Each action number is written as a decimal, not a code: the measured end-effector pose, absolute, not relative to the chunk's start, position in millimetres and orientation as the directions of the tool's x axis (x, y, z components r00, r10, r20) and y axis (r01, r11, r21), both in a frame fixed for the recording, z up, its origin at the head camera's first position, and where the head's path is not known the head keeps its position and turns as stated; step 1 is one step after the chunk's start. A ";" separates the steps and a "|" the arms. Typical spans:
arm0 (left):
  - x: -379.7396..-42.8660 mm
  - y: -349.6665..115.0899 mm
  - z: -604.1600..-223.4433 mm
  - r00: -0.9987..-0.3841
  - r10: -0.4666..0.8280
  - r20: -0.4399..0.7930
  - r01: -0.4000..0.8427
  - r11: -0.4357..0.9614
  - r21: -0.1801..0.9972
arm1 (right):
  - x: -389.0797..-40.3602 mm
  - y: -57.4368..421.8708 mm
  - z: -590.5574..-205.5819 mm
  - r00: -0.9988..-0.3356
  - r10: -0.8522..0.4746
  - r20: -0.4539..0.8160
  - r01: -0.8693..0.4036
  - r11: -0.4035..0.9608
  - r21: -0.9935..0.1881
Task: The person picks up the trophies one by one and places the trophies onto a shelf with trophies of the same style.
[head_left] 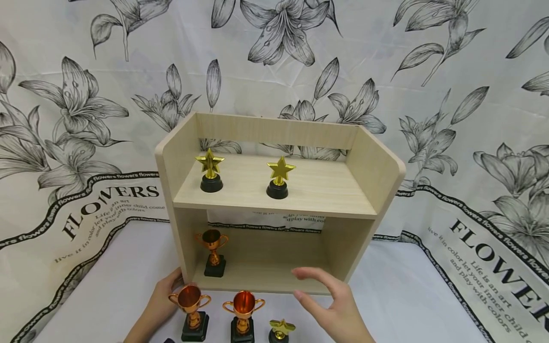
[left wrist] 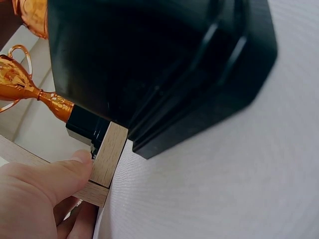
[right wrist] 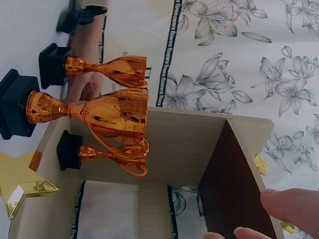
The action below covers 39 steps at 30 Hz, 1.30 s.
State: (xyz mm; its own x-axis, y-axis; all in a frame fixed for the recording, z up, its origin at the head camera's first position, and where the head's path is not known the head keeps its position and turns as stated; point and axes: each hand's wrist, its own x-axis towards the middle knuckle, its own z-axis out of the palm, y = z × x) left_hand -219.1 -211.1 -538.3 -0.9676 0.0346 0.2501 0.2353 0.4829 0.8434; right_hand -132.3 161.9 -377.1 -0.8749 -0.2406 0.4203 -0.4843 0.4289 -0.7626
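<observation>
A small two-tier wooden shelf [head_left: 274,213] stands on the table. My left hand [head_left: 160,297] grips its lower left front corner; in the left wrist view the thumb [left wrist: 65,177] presses the side panel's edge. My right hand [head_left: 334,305] is held in front of the shelf's lower right, thumb and fingers spread apart with nothing between them. Two gold star trophies [head_left: 210,169] [head_left: 279,176] stand on the upper tier. One bronze cup trophy [head_left: 214,255] stands at the left of the lower tier.
In front of the shelf are two more bronze cup trophies [head_left: 194,307] [head_left: 243,312] and a gold star trophy [head_left: 280,327] on the white tabletop [head_left: 394,295]. Behind hangs a flower-printed cloth [head_left: 274,85]. A small dark object [head_left: 169,340] shows at the bottom edge.
</observation>
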 end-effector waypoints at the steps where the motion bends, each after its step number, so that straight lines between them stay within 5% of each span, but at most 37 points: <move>1: -219.0 -211.0 -538.0 -0.969 0.037 0.245 0.233 0.481 0.845 | -132.5 161.7 -378.0 -0.875 -0.239 0.422 -0.485 0.432 -0.760; 12: -219.5 -211.0 -536.0 -0.972 0.038 0.232 0.220 0.491 0.843 | -131.6 161.1 -378.6 -0.942 -0.247 0.227 -0.323 0.484 -0.813; 25: -218.3 -210.6 -533.4 -0.975 0.034 0.219 0.209 0.468 0.859 | -140.5 161.1 -389.1 -0.897 -0.349 0.271 -0.428 0.526 -0.735; 39: -218.3 -210.0 -532.4 -0.977 0.034 0.212 0.204 0.466 0.861 | -145.3 160.5 -389.9 -0.882 -0.464 0.084 -0.363 0.554 -0.750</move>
State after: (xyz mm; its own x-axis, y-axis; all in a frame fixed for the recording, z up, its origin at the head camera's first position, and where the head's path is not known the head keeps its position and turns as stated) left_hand -218.3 -210.0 -532.4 -0.9766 0.0344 0.2124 0.2037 0.4659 0.8611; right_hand -145.3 160.5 -389.9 -0.8819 -0.4639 0.0843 -0.3628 0.5536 -0.7496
